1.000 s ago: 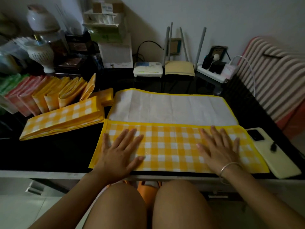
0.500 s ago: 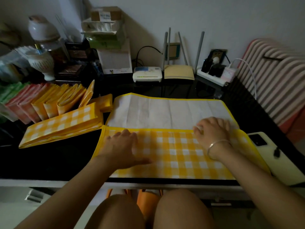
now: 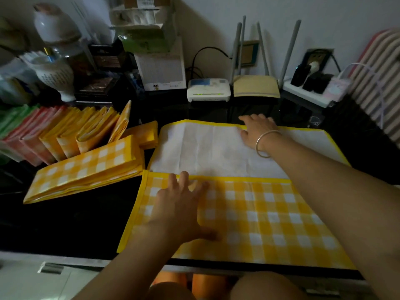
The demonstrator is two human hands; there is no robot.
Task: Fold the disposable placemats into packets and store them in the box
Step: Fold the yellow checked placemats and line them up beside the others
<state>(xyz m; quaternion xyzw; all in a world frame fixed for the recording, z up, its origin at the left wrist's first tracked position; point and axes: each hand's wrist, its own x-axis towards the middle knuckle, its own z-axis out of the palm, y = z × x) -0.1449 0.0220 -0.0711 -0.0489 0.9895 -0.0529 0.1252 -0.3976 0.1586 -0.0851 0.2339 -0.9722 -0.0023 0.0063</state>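
A yellow-checked placemat [image 3: 259, 217] lies on the black table, its near half folded over so the white underside [image 3: 207, 152] shows behind. My left hand [image 3: 179, 204] lies flat on the checked flap, fingertips at the fold's yellow edge. My right hand [image 3: 257, 131] reaches across the white part to the mat's far yellow edge; its fingers rest there, and whether they pinch the edge is unclear. To the left lies a folded yellow-checked packet [image 3: 86, 167], and behind it a row of upright folded packets [image 3: 65, 135] in yellow, red and green.
A router [image 3: 208, 92], a cloth-covered device with antennas [image 3: 255, 87] and a power strip [image 3: 311, 92] line the back wall. Boxes, a white vase [image 3: 56, 76] and clutter crowd the back left. Striped fabric [image 3: 381, 83] stands at the right.
My right hand has moved from the checked flap forward across the white part to the far edge. My left hand slid up to the flap's edge. The camera leaned in closer.
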